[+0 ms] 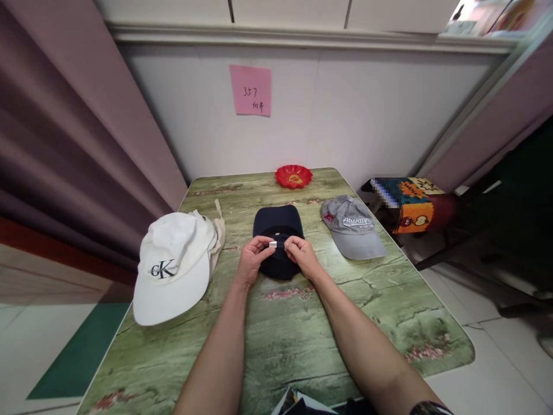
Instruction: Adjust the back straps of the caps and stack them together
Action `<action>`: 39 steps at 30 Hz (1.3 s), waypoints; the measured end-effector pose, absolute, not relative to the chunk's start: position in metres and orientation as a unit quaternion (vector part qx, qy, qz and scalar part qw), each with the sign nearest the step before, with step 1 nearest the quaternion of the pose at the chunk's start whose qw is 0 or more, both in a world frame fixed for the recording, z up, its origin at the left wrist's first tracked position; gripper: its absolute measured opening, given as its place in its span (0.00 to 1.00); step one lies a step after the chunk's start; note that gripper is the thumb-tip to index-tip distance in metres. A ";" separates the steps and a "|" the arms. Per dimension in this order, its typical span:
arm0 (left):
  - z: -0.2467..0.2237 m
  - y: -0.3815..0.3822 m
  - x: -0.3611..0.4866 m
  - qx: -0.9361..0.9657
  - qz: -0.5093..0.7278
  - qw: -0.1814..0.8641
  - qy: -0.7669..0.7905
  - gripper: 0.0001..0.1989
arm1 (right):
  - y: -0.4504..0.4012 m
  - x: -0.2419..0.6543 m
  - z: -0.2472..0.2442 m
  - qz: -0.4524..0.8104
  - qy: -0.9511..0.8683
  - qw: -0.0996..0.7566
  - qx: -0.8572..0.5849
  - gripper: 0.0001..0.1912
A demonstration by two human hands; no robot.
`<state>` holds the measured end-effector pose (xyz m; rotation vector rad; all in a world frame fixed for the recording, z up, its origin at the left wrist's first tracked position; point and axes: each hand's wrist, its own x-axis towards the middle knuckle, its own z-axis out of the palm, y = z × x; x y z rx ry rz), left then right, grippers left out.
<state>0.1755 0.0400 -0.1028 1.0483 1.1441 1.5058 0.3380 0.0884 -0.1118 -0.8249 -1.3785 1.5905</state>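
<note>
The left hand (251, 260) and right hand (305, 257) pinch, with their fingers (294, 242), the strap (280, 245) of one navy fabric cap (277, 218), one red scalloped gold-patterned dish (294, 177) beyond it.

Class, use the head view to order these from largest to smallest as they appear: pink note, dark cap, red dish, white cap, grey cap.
1. White cap
2. Grey cap and dark cap: too alike to rank, the latter being partly covered
3. Pink note
4. Red dish
</note>
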 end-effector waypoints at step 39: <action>-0.099 0.040 0.188 0.386 0.642 0.450 0.486 0.13 | 0.087 0.335 -0.112 0.575 -0.585 0.455 -0.347 0.13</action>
